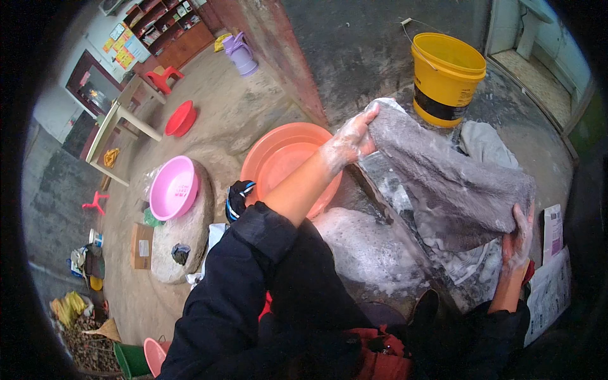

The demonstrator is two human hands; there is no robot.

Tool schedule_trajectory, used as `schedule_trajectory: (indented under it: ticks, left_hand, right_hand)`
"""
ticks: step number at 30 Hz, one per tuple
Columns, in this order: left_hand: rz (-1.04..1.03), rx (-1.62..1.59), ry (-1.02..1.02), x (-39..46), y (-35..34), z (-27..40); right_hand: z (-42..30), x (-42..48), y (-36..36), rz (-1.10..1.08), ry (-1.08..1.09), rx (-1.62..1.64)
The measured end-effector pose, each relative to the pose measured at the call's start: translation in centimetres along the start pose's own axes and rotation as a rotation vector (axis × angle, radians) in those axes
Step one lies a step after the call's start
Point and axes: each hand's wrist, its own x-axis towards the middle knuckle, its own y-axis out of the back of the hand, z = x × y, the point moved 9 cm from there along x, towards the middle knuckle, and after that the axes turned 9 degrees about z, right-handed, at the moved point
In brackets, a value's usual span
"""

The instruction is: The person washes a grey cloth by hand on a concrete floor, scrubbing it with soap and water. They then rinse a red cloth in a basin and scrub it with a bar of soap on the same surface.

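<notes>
A wet grey cloth (451, 175) with soap suds on it is stretched between my two soapy hands. My left hand (351, 140) grips its upper left end, near an orange plastic basin (270, 156). At the lower right end, my right hand (517, 237) is closed on the cloth's edge. Beneath the cloth lies a dark, foam-streaked slab (396, 190) with a patterned wet cloth (460, 263) on it. White foam (375, 247) spreads over the floor left of the slab. Beyond the held cloth is a crumpled pale grey cloth (489, 142).
A yellow bucket (446, 80) stands by the wall at the upper right. To the left, a pink basin (174, 188) sits on a rounded stone (175, 237). Farther off are a red basin (181, 118) and a purple thermos jug (241, 59). Printed packaging (548, 294) lies at the right.
</notes>
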Motion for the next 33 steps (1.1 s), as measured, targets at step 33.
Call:
schedule_trajectory:
  ticks: [33]
  left_hand:
    - [-0.355,1.138,-0.308,-0.5,-10.6,-23.0]
  right_hand:
    - [-12.3,0.4,-19.5,-0.173,0.399,-0.107]
